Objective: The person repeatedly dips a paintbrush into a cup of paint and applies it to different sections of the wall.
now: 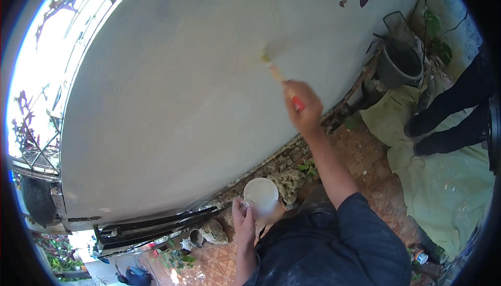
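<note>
My right hand (305, 106) is raised to the pale wall (182, 93), closed around a paintbrush (277, 73) whose red handle end shows by the palm. The brush's greenish-yellow bristles are at the wall surface, beside a darker smudge. Lower down, near my body, my left hand (243, 215) grips a round white container (261, 188) by its rim. Pale contents show inside it, and its lower part is blurred.
A grey bucket (399, 64) stands at the wall's foot on the right. Another person's dark-clad legs (454, 114) stand on a yellow-green sheet (433, 187). Rocks (289, 184) and plants line the wall base. Black rails (151, 228) lie lower left; a distant person (134, 275) is beyond.
</note>
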Motion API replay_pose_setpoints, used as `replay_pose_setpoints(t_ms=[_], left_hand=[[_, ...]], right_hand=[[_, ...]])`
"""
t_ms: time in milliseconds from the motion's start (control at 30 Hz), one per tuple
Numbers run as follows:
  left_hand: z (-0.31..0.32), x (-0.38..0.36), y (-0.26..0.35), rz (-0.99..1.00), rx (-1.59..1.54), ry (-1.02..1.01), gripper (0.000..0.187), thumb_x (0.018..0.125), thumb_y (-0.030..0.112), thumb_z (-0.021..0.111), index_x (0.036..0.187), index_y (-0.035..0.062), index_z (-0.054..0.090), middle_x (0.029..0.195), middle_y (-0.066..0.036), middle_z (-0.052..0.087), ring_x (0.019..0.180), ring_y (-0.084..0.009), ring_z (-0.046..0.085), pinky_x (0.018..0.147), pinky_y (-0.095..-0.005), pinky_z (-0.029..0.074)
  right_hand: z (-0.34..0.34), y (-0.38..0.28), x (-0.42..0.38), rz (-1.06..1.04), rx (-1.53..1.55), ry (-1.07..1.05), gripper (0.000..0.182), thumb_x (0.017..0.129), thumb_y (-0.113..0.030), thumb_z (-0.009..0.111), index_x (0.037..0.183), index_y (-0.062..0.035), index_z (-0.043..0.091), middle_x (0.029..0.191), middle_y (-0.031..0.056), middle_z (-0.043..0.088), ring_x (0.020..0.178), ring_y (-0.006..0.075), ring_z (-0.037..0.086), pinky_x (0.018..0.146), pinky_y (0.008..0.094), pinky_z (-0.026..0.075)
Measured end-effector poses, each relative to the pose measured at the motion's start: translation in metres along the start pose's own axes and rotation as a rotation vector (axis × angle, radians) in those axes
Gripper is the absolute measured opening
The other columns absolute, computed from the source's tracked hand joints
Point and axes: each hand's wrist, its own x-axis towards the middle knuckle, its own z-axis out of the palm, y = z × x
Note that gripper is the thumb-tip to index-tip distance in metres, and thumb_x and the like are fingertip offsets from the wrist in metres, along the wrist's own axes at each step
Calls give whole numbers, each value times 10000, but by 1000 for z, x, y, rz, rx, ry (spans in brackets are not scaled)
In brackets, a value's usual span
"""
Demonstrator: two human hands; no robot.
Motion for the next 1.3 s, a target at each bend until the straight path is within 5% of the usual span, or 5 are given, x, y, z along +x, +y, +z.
replay_pose_setpoints(t_ms=[400, 500, 633, 1000, 1300], left_hand=[[52, 22, 15, 41, -27, 20, 116, 962, 41, 504, 1006, 50, 397, 898, -94, 606, 772, -146, 642, 653, -266, 552], [57, 28, 10, 58, -62, 24, 121, 961, 40, 505, 1004, 51, 393, 895, -98, 605, 760, -148, 643, 653, -275, 559], [71, 34, 11, 64, -66, 48, 121, 963, 37, 499, 998, 49, 384, 893, -104, 605, 736, -159, 650, 644, -283, 564], [109, 51, 11, 80, -109, -70, 128, 969, 45, 493, 1015, 48, 373, 852, -102, 610, 723, -179, 659, 603, -279, 546], [98, 48, 15, 91, -79, -47, 122, 971, 47, 487, 1022, 46, 377, 891, -132, 626, 739, -196, 667, 624, -303, 561]], right_hand=[[-38, -2, 109, 239, 577, 336, 235, 958, -69, 504, 1137, 84, 511, 892, 174, 643, 729, 224, 647, 667, 330, 542], [-36, 10, 118, 260, 553, 358, 148, 930, -58, 571, 1020, 58, 590, 879, 156, 659, 764, 229, 667, 674, 331, 559], [-23, 0, 117, -309, 67, -8, 141, 845, -17, 638, 980, 22, 625, 870, 147, 657, 725, 266, 658, 654, 342, 533], [-44, 13, 160, 42, 357, 12, 132, 920, -70, 594, 1016, 4, 643, 859, 94, 683, 697, 130, 662, 619, 250, 527], [-49, -31, 202, -208, 207, 98, 121, 906, -63, 623, 1007, -1, 647, 889, 67, 690, 689, 124, 654, 624, 245, 522]])
